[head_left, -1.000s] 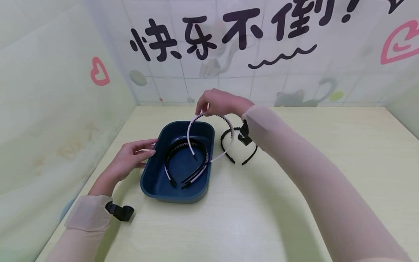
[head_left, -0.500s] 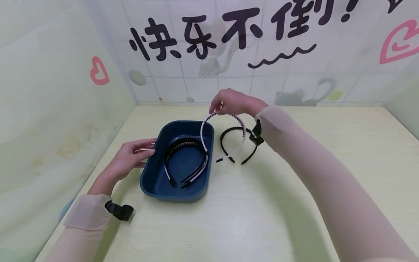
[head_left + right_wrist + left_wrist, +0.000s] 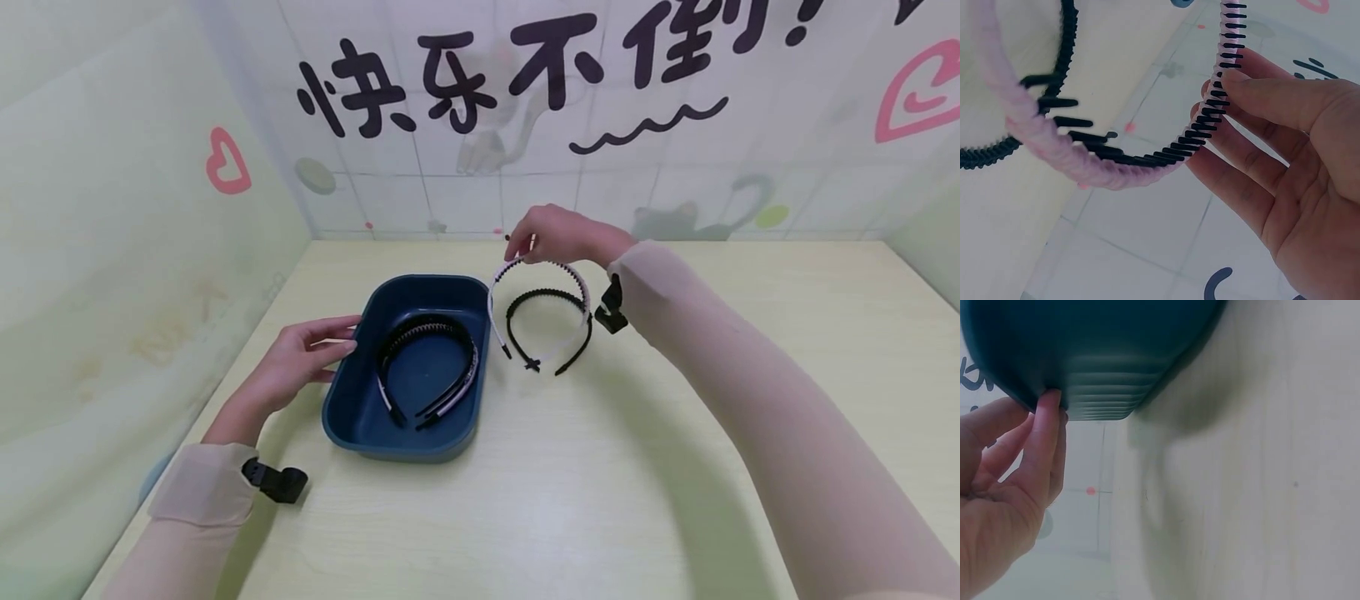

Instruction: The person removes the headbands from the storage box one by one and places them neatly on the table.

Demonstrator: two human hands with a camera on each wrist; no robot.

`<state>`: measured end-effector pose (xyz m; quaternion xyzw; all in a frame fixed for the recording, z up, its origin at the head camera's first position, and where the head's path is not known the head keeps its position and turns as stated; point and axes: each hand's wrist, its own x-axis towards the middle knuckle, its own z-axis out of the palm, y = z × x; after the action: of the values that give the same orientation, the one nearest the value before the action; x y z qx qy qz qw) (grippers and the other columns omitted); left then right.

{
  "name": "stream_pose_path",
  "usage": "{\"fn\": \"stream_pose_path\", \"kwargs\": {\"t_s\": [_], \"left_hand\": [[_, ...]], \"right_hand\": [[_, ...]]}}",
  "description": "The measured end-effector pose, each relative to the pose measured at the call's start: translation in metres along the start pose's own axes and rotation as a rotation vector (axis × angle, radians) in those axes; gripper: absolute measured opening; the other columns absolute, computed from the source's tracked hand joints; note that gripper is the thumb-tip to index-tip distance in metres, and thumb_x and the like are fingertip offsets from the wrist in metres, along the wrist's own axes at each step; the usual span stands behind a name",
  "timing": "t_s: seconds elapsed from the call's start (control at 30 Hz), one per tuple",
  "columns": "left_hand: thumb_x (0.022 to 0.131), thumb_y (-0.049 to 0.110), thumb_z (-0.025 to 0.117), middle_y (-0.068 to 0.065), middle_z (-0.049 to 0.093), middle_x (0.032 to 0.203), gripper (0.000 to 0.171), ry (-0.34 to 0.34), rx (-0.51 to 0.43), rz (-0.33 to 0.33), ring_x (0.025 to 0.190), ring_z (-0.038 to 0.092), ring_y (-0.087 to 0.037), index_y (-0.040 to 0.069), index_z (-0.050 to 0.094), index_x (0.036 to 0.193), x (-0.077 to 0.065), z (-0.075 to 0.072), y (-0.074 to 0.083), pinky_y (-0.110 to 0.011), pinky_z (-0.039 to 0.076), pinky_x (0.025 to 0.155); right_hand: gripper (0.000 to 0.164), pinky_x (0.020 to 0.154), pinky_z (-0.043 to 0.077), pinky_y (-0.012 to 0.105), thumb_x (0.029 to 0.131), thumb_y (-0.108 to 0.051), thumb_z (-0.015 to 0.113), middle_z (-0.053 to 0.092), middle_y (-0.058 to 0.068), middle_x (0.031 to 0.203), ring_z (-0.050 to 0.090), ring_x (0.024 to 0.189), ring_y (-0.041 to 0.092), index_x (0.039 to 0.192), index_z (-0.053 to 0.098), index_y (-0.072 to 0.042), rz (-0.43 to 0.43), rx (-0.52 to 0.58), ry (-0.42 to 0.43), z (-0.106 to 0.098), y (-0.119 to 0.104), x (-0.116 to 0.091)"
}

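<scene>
My right hand point(image 3: 558, 233) pinches a pale pink toothed headband point(image 3: 491, 304) by the top of its arch, holding it upright above the table. In the right wrist view, thumb and fingers grip this pink band point(image 3: 1094, 172), whose inner side has black teeth. Behind and below it, a black headband point(image 3: 573, 358) lies on the table, partly overlapped in the head view. My left hand point(image 3: 296, 362) holds the left rim of a dark blue plastic basin point(image 3: 345, 442), thumb and fingers at its edge. Several headbands point(image 3: 423, 327), black and pale purple, lie nested inside the basin.
The light wooden table point(image 3: 555, 500) reaches back to a printed wall sheet point(image 3: 465, 200) with large black characters. Another printed sheet point(image 3: 112, 275) closes off the left side. A black wrist camera point(image 3: 277, 482) sits on my left sleeve.
My right hand has carried the pink headband rightward, from over the basin to above the black headband on the table. My left hand and the basin have stayed put.
</scene>
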<state>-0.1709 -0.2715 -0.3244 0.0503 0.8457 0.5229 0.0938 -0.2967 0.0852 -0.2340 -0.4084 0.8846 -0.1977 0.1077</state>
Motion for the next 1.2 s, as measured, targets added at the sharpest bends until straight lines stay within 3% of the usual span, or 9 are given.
{"fn": "stream_pose_path", "kwargs": {"t_s": [0.7,1.2], "left_hand": [[0.09,0.028,0.06,-0.016,0.049,0.121,0.055,0.0,-0.002,0.014,0.095,0.056,0.0,0.005,0.043,0.137,-0.001,0.0,0.0,-0.03,0.052,0.069],[0.089,0.03,0.061,-0.015,0.048,0.122,0.056,0.0,-0.002,-0.005,0.096,0.056,0.0,0.007,0.043,0.137,0.0,0.0,0.0,-0.03,0.051,0.07]], "right_hand": [[0.022,0.078,0.047,0.037,0.083,0.008,0.058,0.066,0.014,0.092,0.06,0.088,0.024,0.098,0.071,-0.001,0.086,0.04,0.013,0.009,0.036,-0.028],[0.022,0.077,0.049,0.037,0.081,0.011,0.058,0.067,0.014,0.091,0.062,0.087,0.026,0.096,0.071,0.001,0.103,0.063,0.027,0.018,0.061,-0.047]]}}
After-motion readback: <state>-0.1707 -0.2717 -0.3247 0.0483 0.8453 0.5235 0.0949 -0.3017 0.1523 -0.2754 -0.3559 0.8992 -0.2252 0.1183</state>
